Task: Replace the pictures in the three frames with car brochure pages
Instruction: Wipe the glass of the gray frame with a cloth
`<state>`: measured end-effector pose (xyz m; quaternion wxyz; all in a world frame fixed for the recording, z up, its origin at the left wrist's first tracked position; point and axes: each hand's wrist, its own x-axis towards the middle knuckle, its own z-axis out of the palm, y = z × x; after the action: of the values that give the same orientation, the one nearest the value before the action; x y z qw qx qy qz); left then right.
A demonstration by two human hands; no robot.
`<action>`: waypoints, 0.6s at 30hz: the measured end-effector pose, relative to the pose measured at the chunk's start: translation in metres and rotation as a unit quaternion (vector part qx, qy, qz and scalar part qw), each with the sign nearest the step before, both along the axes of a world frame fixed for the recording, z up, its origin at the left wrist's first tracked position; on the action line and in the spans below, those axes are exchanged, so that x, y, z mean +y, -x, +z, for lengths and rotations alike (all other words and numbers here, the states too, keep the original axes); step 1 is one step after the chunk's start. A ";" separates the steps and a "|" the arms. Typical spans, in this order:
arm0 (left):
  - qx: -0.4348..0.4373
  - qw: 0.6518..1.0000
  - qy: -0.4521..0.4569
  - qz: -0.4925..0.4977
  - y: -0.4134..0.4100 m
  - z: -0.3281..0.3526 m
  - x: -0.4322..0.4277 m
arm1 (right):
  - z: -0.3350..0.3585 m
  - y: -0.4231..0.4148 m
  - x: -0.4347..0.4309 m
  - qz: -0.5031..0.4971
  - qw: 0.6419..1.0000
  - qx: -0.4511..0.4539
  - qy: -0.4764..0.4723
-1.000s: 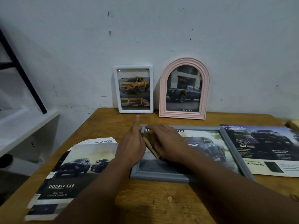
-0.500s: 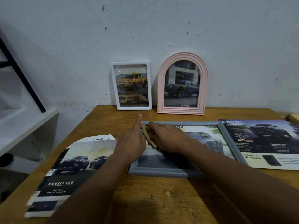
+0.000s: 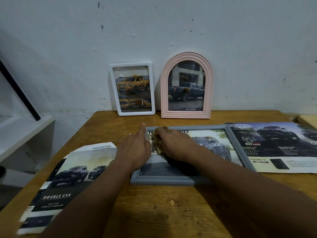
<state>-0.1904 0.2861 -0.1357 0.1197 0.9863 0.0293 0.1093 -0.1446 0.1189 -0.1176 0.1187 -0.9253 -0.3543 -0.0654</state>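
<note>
A grey frame [image 3: 171, 181] lies flat on the wooden table [image 3: 171, 213] with a page showing a grey pickup behind its glass. My right hand [image 3: 178, 145] presses a small tan pad [image 3: 157, 143] onto the glass near the frame's upper left corner. My left hand [image 3: 135, 150] rests on the frame's left edge, index finger stretched forward. A white frame [image 3: 132, 64] with a yellow pickup page and a pink arched frame [image 3: 187, 56] with a dark pickup page lean against the wall.
A folded brochure [image 3: 68, 177] reading DOUBLE CAB lies at the left front of the table. Another brochure spread [image 3: 277, 148] lies right of the grey frame. A white shelf [image 3: 20, 134] and a slanted black bar [image 3: 18, 91] stand off the table's left side.
My right hand has slid the tan pad a little further toward the frame's upper left corner. The left hand has stayed on the frame's left edge.
</note>
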 end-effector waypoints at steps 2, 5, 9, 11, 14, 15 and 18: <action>0.000 0.999 -0.035 -0.003 0.002 0.003 -0.004 | -0.002 0.000 -0.005 -0.037 0.999 -0.022 0.023; -0.017 0.998 -0.059 -0.008 0.001 0.001 -0.007 | -0.001 0.001 -0.012 -0.077 0.997 -0.027 0.016; -0.011 0.999 -0.037 -0.029 -0.002 -0.001 -0.003 | 0.002 0.011 -0.005 -0.003 0.997 0.065 -0.031; -0.006 0.998 -0.042 -0.040 -0.003 -0.002 -0.003 | 0.000 0.013 -0.006 0.003 0.998 0.062 -0.027; 0.007 0.999 -0.042 -0.032 -0.004 -0.001 -0.005 | 0.001 0.008 -0.016 -0.034 0.998 0.050 -0.013; 0.009 0.999 -0.047 -0.027 -0.005 -0.001 -0.005 | 0.003 0.007 -0.021 -0.044 0.998 0.055 -0.006; 0.017 0.998 -0.055 -0.014 -0.006 -0.001 -0.007 | 0.008 0.002 -0.045 -0.068 0.996 0.063 0.018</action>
<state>-0.1847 0.2795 -0.1363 0.0661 0.9935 0.0112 0.0922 -0.1463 0.0738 -0.1097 0.1190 -0.9515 -0.2837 -0.0082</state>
